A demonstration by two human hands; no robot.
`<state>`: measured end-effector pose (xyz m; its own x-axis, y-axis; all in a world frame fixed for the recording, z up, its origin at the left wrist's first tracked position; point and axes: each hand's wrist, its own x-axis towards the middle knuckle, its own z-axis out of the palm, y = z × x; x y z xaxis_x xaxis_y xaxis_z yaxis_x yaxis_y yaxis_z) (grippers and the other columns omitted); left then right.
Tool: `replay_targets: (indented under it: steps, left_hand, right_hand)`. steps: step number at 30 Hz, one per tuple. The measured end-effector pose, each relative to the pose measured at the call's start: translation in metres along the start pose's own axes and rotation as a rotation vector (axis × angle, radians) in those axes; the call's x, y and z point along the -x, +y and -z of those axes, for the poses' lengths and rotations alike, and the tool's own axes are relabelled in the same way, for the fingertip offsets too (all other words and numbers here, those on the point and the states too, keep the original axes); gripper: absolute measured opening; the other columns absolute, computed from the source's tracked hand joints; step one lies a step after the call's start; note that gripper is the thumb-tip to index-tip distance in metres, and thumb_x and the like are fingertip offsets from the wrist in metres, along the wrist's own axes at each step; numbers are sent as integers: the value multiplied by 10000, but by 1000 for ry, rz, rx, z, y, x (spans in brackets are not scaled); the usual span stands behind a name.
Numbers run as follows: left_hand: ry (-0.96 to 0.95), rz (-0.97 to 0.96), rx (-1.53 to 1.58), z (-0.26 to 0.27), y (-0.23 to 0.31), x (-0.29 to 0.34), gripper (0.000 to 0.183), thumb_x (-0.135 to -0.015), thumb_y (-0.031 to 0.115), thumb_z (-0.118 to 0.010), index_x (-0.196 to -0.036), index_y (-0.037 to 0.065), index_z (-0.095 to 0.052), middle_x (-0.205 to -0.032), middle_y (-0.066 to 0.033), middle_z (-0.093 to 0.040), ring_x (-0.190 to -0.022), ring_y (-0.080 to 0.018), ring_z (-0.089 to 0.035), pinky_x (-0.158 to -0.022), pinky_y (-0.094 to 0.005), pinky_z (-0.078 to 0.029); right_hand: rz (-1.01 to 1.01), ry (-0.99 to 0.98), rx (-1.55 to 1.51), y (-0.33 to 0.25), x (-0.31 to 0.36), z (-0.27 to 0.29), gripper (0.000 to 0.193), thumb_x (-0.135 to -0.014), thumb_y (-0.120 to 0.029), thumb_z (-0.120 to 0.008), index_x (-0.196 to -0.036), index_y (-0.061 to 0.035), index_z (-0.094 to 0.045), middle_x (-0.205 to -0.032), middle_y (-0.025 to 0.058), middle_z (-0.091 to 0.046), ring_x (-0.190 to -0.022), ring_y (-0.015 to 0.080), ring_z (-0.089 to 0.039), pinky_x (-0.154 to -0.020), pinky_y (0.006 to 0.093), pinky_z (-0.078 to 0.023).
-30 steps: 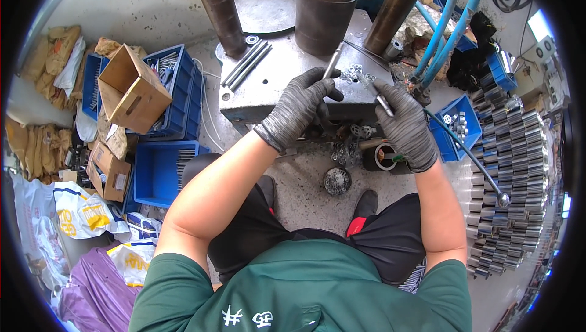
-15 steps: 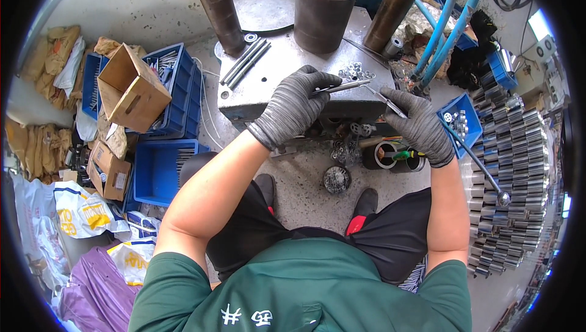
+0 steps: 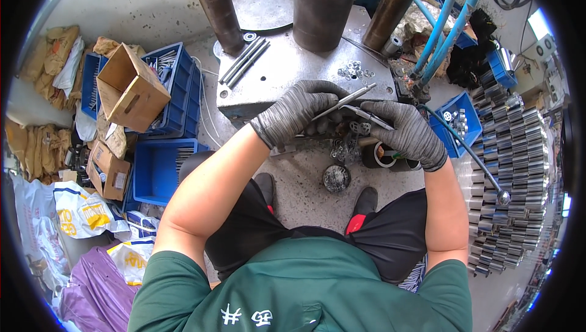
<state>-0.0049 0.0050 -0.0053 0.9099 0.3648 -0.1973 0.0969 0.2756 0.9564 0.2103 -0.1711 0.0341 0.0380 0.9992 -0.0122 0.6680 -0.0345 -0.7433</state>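
Observation:
My left hand [image 3: 299, 111], in a grey work glove, is closed round a thin metal rod [image 3: 355, 95] whose pointed end slants up to the right. Also gloved, my right hand [image 3: 414, 133] grips a slim metal tool [image 3: 370, 117]; its kind is not clear. The tool's tip lies just below the rod, and I cannot tell whether they touch. Both hands are at the near edge of a steel press table [image 3: 287, 66]. Small metal rings [image 3: 354, 71] lie loose on it beyond my hands. Several metal rods [image 3: 244, 61] rest side by side on its left part.
A thick steel cylinder [image 3: 323, 21] stands on the table between two columns [image 3: 217, 8]. Blue hoses [image 3: 448, 24] hang at the right. A blue bin of metal parts [image 3: 458, 121] and stacked metal tubes [image 3: 513, 179] lie right. Blue crates [image 3: 160, 170] and a cardboard box [image 3: 134, 91] stand left.
Both hands have come down toward me, off the table's edge. The rod now slants more steeply, and the tool has shifted left, its tip now under the rod.

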Motion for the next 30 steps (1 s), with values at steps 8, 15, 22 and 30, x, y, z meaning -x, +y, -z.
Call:
replay_targets:
  steps: [8, 15, 22, 30]
  left_hand:
    - [-294, 161, 768, 4, -6, -5, 452, -993, 164, -642, -1357, -91, -558, -886, -132, -742, -596, -146, -699, -509, -225, -587]
    - [168, -71, -25, 17, 12, -4, 333, -987, 159, -663, -1281, 3, -673, -791, -2, -647, -588, -67, -570, -508, -217, -464]
    - [679, -146, -1035, 65, 3, -18, 360, -955, 99, -639, -1314, 97, -662, -898, -140, -711, -780, -280, -676, -735, -406, -550]
    - [725, -267, -1592, 109, -14, -15, 522, -810, -16, -674, -1303, 150, -712, -1357, -230, -628, -1247, -405, -615, -1085, -449, -504]
  right_hand:
    - [275, 163, 227, 25, -1, -15, 648, -858, -93, -762, -1473, -54, -562, -1102, 134, -724, -997, 225, -704, -900, 382, -558]
    - [-268, 157, -618, 38, -17, -5, 599, -851, -59, -756, -1400, -30, -519, -1123, 68, -665, -941, 144, -624, -834, 297, -549]
    - [-268, 548, 333, 101, -52, 1, 579, -738, -122, -767, -1293, -21, -631, -1244, 255, -653, -1164, 397, -649, -1042, 462, -512]
    - [-197, 596, 553, 96, -74, -19, 604, -768, -225, -785, -1323, -44, -631, -1245, 278, -635, -1204, 431, -602, -1053, 492, -491]
